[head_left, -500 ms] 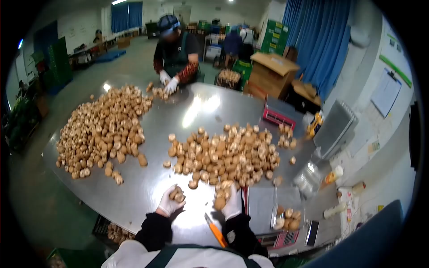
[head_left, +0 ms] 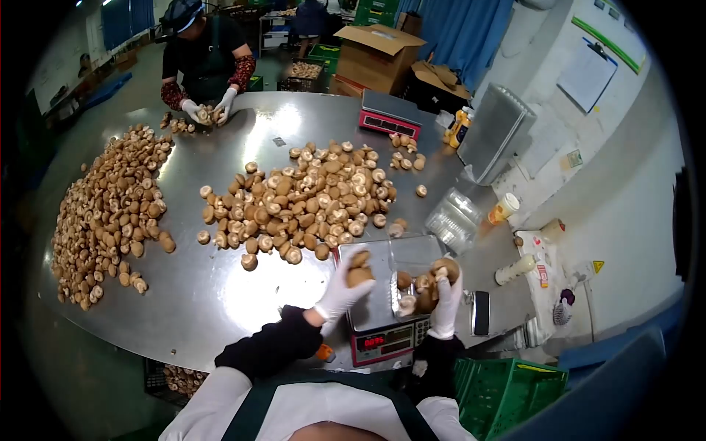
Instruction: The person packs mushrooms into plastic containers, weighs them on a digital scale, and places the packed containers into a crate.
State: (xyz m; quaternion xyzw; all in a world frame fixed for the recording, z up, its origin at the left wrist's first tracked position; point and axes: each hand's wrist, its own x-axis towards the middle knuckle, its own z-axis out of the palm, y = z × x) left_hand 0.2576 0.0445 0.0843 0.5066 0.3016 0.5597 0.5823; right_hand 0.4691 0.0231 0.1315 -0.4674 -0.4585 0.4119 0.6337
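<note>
My left hand (head_left: 342, 294), in a white glove, is closed around brown mushrooms (head_left: 359, 276) at the left side of a clear plastic tray (head_left: 413, 254). My gloved right hand (head_left: 446, 305) grips a mushroom (head_left: 443, 265) at the tray's right side. Several mushrooms (head_left: 423, 300) lie inside the tray, partly behind my right fingers. Beneath the tray is a digital scale (head_left: 384, 342) with a lit red display. An orange-handled knife (head_left: 325, 353) shows partly below my left forearm. Beyond my hands spreads a loose pile of mushrooms (head_left: 301, 198) on the metal table (head_left: 220, 309).
A larger mushroom heap (head_left: 110, 213) covers the table's left. Across the table, a person (head_left: 209, 62) in white gloves handles mushrooms. Stacked clear trays (head_left: 454, 219), a second scale (head_left: 388, 116) and a phone (head_left: 480, 313) lie to the right. A green crate (head_left: 507, 393) stands below the edge.
Both hands have moved right, from the bare tabletop to the tray on the scale, still holding mushrooms. My view has turned right and down. The person opposite has raised mushrooms between both hands.
</note>
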